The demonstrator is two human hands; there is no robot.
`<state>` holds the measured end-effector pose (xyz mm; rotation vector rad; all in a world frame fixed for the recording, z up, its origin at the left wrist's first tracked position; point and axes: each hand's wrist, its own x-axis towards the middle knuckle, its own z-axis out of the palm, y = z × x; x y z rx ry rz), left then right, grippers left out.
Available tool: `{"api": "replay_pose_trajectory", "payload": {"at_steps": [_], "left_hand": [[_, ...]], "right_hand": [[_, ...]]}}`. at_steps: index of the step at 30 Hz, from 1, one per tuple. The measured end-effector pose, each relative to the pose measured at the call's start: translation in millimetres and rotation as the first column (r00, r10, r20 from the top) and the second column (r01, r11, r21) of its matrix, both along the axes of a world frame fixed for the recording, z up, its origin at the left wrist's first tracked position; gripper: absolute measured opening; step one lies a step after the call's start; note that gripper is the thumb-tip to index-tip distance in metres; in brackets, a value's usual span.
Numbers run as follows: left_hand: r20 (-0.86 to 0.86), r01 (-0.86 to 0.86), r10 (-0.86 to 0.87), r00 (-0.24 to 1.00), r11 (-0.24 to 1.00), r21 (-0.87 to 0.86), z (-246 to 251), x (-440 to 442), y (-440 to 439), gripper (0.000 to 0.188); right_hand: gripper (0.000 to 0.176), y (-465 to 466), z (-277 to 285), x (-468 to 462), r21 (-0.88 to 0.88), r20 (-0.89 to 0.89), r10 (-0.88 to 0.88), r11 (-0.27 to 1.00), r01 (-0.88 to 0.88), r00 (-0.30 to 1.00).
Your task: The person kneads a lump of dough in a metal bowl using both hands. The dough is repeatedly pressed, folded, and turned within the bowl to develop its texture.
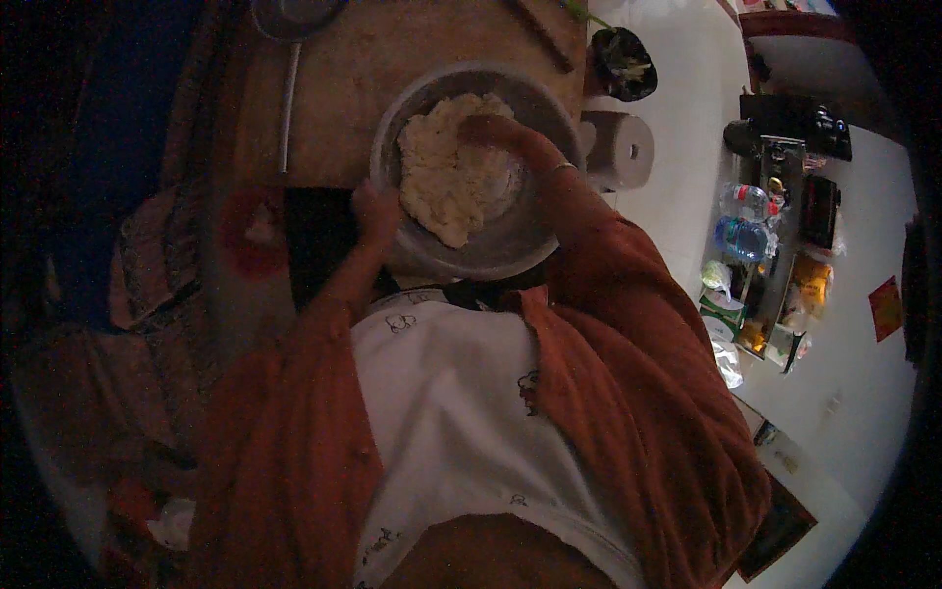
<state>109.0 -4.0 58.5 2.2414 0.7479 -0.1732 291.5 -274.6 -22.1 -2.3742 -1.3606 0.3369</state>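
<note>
A wide round metal basin [539, 243] rests near the front of the wooden table, with a large rough lump of pale dough [434, 180] inside it. My left hand [377, 210] grips the basin's rim on its left side. Reaching in from the right, my right hand [491, 134] presses on the upper part of the dough. Its fingers are dim, blurred and partly sunk out of sight, so their grip is unclear. Floury residue shows on the basin floor right of the dough.
On the wooden table [335, 96] lie a long-handled pan or strainer [289, 110] and a dark stick [541, 35]. A paper roll [625, 149] and a black bag [625, 65] sit off its right edge. Plastic bottles [743, 237] stand farther right. A red round object [254, 232] is at left.
</note>
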Motion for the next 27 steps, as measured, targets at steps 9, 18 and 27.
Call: {"api": "replay_pose_trajectory", "payload": {"at_steps": [9,18,27], "left_hand": [[0.016,-0.132,0.153,0.988,0.896,-0.425,2.7,-20.9,14.9,0.038],[0.025,-0.108,0.112,0.993,0.986,-0.130,-10.4,-4.8,3.3,0.039],[0.212,0.015,0.019,0.977,0.987,-0.160,-39.7,-20.6,16.1,0.042]], "right_hand": [[0.024,136.4,78.7,-97.2,-0.348,-0.020,-0.505,0.812,0.468,0.863],[0.029,79.6,40.6,-47.4,0.036,-0.536,-0.137,0.982,0.184,0.833],[0.025,147.5,67.2,-130.9,-0.440,0.074,-0.079,0.892,0.104,0.994]]}}
